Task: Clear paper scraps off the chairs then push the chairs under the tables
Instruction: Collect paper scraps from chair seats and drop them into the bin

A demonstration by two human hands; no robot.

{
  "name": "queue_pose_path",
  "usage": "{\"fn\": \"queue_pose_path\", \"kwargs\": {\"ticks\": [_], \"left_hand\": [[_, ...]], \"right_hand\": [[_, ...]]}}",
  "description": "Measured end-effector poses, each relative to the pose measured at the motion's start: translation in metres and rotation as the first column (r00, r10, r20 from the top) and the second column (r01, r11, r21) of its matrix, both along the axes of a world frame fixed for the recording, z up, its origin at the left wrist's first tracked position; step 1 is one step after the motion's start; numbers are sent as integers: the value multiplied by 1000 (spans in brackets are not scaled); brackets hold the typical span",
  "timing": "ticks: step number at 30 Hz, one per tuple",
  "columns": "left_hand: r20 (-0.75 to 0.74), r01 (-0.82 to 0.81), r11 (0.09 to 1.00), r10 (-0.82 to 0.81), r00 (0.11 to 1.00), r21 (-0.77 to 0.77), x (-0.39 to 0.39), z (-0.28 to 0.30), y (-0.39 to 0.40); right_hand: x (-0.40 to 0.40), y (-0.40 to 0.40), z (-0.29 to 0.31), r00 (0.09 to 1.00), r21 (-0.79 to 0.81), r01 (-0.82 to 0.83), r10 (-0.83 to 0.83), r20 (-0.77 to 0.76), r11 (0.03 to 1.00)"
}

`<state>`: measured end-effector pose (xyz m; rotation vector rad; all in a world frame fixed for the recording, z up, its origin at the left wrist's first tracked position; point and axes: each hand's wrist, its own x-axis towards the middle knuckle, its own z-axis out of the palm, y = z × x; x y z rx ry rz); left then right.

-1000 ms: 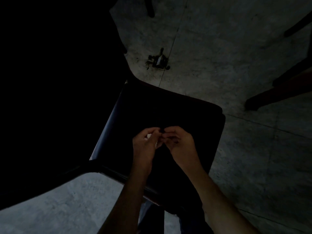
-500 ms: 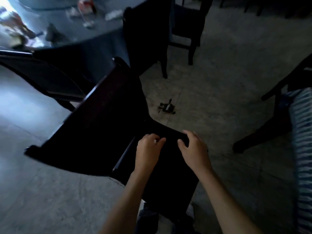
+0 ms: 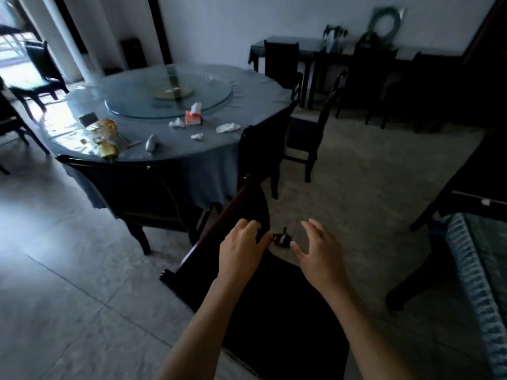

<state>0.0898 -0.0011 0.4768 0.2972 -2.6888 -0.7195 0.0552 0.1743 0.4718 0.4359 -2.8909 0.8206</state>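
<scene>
Change: my view has lifted from the chair seat to take in the room, and my hands have parted and risen toward the chair's back.
Left hand (image 3: 241, 249): my fingers curl loosely at the edge of the chair back; I cannot tell whether they pinch anything.
Right hand (image 3: 319, 249): spread wide, fingers apart, holding nothing, in the air above the seat's far edge.
Chair (image 3: 274, 303): dark, right under my arms, its back to my left, standing out on the floor and not under the table.
Floor litter (image 3: 282, 238): a small dark scrap lies on the floor just past the seat, seen between my two hands.
Round table (image 3: 192, 149): further off to the left, under a blue cloth, with a glass turntable (image 3: 167, 91) in the middle.
Paper scraps (image 3: 227, 128): crumpled white pieces lie on the tablecloth near an orange tissue box (image 3: 193, 117).
Other chairs: one (image 3: 131, 187) stands close against the table's near side, another (image 3: 260, 149) at its right.
Side table (image 3: 315, 48): dark, against the far wall.
</scene>
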Motion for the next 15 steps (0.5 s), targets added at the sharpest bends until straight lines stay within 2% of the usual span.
{"fn": "queue_pose_path", "kwargs": {"ticks": [8,15], "left_hand": [[-39,-19,999,18,999,-34,51,28,-152],[-33,-76,993,73,997,-92,49,34,-232]], "right_hand": [[41,-152,31,997,10,10,-9,-75,1000],[31,-236,35,990,161,-2,25,-140,987]]}}
